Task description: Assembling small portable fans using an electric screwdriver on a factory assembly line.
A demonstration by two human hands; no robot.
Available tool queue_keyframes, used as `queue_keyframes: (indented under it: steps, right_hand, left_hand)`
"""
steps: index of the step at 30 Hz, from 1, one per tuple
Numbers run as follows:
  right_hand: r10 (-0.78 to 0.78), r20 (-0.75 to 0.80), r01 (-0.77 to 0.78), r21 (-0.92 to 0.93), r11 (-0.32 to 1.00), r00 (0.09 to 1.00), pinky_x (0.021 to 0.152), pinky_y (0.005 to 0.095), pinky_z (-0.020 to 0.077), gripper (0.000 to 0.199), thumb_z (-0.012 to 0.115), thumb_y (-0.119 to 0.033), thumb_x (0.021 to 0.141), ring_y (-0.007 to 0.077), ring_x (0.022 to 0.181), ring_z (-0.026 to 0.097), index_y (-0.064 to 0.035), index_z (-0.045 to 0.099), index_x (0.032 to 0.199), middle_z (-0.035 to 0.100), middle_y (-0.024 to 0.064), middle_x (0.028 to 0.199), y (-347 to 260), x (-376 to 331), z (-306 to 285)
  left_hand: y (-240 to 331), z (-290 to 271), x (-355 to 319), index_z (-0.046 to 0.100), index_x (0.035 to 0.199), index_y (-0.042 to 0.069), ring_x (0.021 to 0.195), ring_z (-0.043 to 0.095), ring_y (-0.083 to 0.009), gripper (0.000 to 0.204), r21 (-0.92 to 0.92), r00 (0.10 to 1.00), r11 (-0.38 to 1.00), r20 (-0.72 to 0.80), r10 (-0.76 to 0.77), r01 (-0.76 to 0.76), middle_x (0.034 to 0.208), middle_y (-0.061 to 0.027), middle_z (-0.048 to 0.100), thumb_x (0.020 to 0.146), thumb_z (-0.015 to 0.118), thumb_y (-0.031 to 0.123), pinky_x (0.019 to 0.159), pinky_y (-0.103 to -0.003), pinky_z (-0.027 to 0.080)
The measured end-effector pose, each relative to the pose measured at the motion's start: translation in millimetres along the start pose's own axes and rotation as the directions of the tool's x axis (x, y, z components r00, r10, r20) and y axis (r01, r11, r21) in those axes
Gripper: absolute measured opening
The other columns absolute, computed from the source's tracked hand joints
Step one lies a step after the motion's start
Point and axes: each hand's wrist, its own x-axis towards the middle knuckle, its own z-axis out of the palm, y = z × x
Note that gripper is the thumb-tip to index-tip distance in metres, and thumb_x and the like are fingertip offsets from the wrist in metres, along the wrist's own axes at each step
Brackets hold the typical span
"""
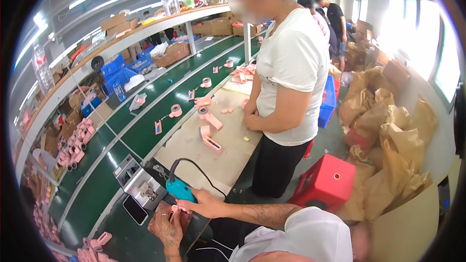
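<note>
My right hand (209, 205) is closed around a teal electric screwdriver (179, 189), whose black cord (201, 162) loops back over the bench. Just below it, my left hand (168, 232) grips a pink plastic part (174, 212) against the bench; the fingers cover much of it. The screwdriver's tip and where it meets the part are hidden by my hands. Beside them stands a silver metal box-shaped machine (145, 188). A dark-screened phone (135, 210) lies next to it.
A person in a white shirt (291, 68) stands at the beige worktop (189, 150), where pink parts (209, 138) lie. Green conveyor (145, 140) carries more pink pieces. A red stool (326, 182) and brown paper sacks (383, 131) are at right. Pink handheld units (75, 145) are piled at left.
</note>
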Motion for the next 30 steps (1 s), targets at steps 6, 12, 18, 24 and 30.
queue_keyframes:
  steps: [6, 12, 18, 24, 30]
  right_hand:
    - [0.103, 0.020, -0.102, -0.061, 0.993, 0.994, 0.077, 0.0340, 0.0524, 0.027, 0.062, -0.028, 0.102, 0.0110, 0.083, 0.062, -0.0020, 0.064, 0.111, 0.067, 0.0023, 0.089, 22.6, 18.0, 1.3]
    - [-0.031, -0.189, 0.071, 0.208, 0.975, 0.981, 0.065, 0.0327, 0.0458, 0.077, 0.051, -0.069, 0.097, 0.0187, 0.069, 0.056, 0.0044, 0.055, 0.119, 0.057, 0.0080, 0.076, 8.3, 41.5, -11.4]
    - [-0.028, -0.075, 0.047, 0.271, 0.961, 0.997, 0.063, 0.0338, 0.0429, 0.088, 0.054, -0.084, 0.084, 0.0183, 0.062, 0.051, -0.0016, 0.055, 0.114, 0.051, 0.0046, 0.069, 8.8, 80.9, 35.0]
    - [-0.260, -0.067, 0.268, 0.255, 0.929, 0.963, 0.056, 0.0286, 0.0459, 0.069, 0.060, -0.061, 0.097, 0.0161, 0.063, 0.057, 0.0052, 0.058, 0.113, 0.056, 0.0049, 0.072, 24.6, 145.6, 60.0]
    - [-0.296, 0.024, 0.293, 0.087, 0.952, 0.955, 0.059, 0.0321, 0.0490, 0.059, 0.054, -0.052, 0.105, 0.0193, 0.064, 0.059, 0.0066, 0.060, 0.111, 0.058, 0.0071, 0.074, 28.5, 185.9, 87.5]
  left_hand:
    - [-5.8, 0.6, -19.2, 0.071, 0.110, 0.003, 0.107, 0.065, -0.0395, 0.028, 0.115, 0.995, 0.992, -0.090, -0.036, 0.046, 0.112, -0.0200, 0.069, 0.095, 0.069, 0.027, 0.100, -0.048, 0.048]
    - [-24.9, 24.3, 12.2, 0.069, 0.103, 0.004, 0.093, 0.064, -0.0333, 0.022, -0.122, 0.995, 0.990, -0.082, 0.060, -0.070, 0.097, -0.0121, 0.067, 0.087, 0.075, 0.019, 0.084, -0.044, 0.052]
    - [-36.9, 5.7, -13.1, 0.070, 0.104, 0.005, 0.095, 0.062, -0.0314, 0.023, -0.098, 0.997, 0.992, 0.005, -0.077, 0.077, 0.097, -0.0107, 0.066, 0.088, 0.072, 0.021, 0.085, -0.045, 0.050]
    - [-52.0, -6.6, 4.0, 0.072, 0.103, 0.008, 0.096, 0.058, -0.0295, 0.019, -0.165, 0.991, 0.980, 0.083, -0.102, 0.114, 0.101, -0.0077, 0.063, 0.089, 0.071, 0.021, 0.084, -0.042, 0.048]
    - [-61.6, 5.1, 1.7, 0.071, 0.115, 0.012, 0.096, 0.058, -0.0263, 0.031, 0.062, 0.998, 0.996, -0.007, -0.070, 0.070, 0.104, -0.0055, 0.063, 0.094, 0.067, 0.035, 0.085, -0.042, 0.047]
